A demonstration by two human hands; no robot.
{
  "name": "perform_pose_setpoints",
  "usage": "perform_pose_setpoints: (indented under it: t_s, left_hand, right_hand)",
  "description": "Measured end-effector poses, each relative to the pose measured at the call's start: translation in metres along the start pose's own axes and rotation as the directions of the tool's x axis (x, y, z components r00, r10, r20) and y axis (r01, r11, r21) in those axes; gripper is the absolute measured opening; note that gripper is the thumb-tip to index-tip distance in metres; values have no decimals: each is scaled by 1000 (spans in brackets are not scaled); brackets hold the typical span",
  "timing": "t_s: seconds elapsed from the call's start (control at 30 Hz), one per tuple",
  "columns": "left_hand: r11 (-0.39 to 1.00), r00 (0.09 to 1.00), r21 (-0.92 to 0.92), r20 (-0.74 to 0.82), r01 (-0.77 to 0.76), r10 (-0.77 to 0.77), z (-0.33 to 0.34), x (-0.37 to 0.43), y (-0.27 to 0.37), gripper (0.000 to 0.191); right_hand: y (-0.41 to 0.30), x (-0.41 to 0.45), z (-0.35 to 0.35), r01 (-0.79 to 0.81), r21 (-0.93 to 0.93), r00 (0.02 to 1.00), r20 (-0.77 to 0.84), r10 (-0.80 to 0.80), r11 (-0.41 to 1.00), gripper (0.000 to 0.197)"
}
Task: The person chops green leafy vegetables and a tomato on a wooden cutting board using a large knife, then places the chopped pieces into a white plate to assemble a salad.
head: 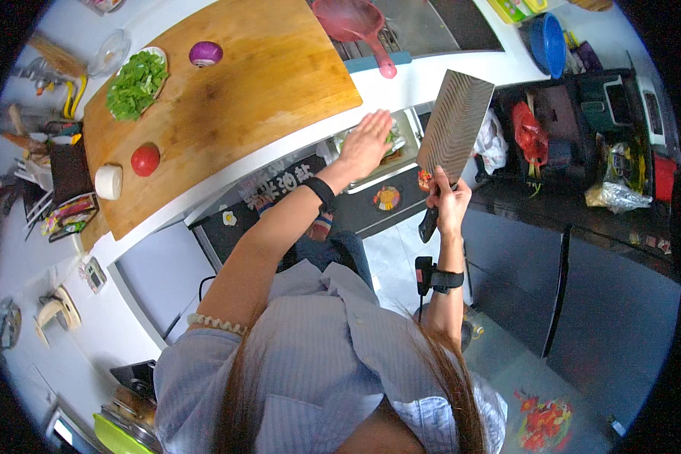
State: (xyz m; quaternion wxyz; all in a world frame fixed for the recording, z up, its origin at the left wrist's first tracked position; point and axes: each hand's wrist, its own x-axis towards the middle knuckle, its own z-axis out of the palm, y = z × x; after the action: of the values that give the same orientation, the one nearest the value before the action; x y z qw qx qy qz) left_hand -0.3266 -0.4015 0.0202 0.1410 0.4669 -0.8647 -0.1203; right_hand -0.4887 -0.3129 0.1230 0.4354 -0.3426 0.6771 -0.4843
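Note:
My right hand (pixel 452 200) grips the black handle of a cleaver (pixel 457 122). Its broad, wavy-patterned blade points up and away from me, clear of the cutting board. My left hand (pixel 366 146) is stretched out flat and holds nothing, just off the counter's front edge. Beneath it, partly hidden, is an open bin (pixel 410 148) with plastic and green scraps inside. On the wooden cutting board (pixel 255 91) lie a cut purple onion (pixel 206 54), a red tomato (pixel 146 159) and a white cylindrical piece (pixel 109 182). A plate of chopped green leaves (pixel 137 85) sits at the board's left side.
A red pan (pixel 352 22) rests on the stove, its handle over the counter edge. A blue basin (pixel 546 45) stands at the far right corner. Bagged items, including a red bag (pixel 529 133), fill the right-hand shelf. A utensil holder (pixel 68 167) is at the left.

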Motion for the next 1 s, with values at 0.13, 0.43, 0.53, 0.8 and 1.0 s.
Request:
perform_pose_setpoints:
  t_s: [0.13,0.43,0.53,0.8,1.0]
  left_hand:
    - [997,984,59,-168,-41,50,7,-3,13,23]
    - [835,990,547,-70,-67,126,15,-18,20,37]
    - [977,990,190,119,-97,75,-20,-7,37,12]
    - [990,979,-118,-198,-75,50,-50,-50,-13,38]
    - [963,956,-43,-118,265,-268,-153,-102,-100,40]
  right_hand:
    - [5,-1,-10,17,90,1000,15,-18,996,21]
    - [-7,-5,-6,131,-78,989,85,-124,988,22]
    - [-4,-3,-12,187,-121,980,88,-178,975,24]
    - [-23,-12,36,217,-251,974,114,-194,943,26]
    - [-18,-9,81,240,-237,967,139,-212,941,23]
